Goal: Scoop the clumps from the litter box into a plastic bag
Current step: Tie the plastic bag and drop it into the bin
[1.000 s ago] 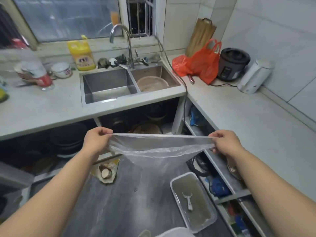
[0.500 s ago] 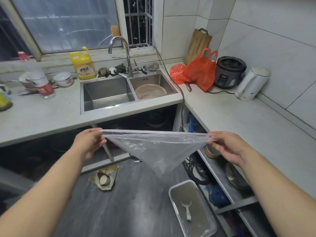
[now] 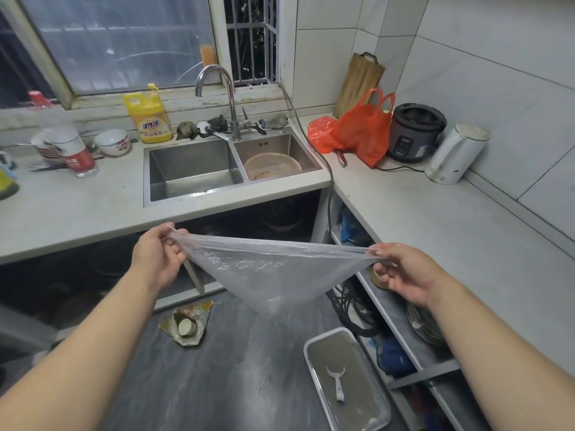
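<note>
A dark grey floor is carrying a white litter box at its right side, just beside the open shelves, with a white scoop lying on the grey litter inside, and a crumpled yellow wrapper is lying nearer the cabinets. The pale countertop is running round the corner and holding a double sink, a yellow soap bottle, bowls and a red-labelled cup on the left. On its right stretch an orange bag, a dark rice cooker and a white kettle are standing near the wall.
</note>
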`<action>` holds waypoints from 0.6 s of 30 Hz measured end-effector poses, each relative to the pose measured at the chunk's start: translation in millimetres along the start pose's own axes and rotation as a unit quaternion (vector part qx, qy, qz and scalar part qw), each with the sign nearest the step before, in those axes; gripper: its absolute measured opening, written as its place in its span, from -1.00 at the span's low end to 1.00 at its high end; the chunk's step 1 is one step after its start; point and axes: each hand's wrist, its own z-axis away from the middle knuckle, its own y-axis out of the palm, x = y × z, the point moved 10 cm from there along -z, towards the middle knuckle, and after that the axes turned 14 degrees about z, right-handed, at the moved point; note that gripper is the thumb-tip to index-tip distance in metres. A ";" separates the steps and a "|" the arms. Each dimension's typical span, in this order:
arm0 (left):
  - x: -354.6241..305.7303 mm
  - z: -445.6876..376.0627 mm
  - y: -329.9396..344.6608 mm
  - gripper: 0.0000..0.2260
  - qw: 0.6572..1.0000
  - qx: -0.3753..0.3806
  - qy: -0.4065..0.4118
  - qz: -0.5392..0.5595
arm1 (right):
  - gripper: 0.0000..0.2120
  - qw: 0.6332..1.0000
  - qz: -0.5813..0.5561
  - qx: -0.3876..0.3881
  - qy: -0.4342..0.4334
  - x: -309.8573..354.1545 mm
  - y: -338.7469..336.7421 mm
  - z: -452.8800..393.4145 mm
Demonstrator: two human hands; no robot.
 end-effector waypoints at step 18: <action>-29.9 57.9 108.8 -0.93 0.982 0.175 0.037 -0.052 | -0.77 0.971 -0.009 -0.114 -0.210 102.0 44.3 48.6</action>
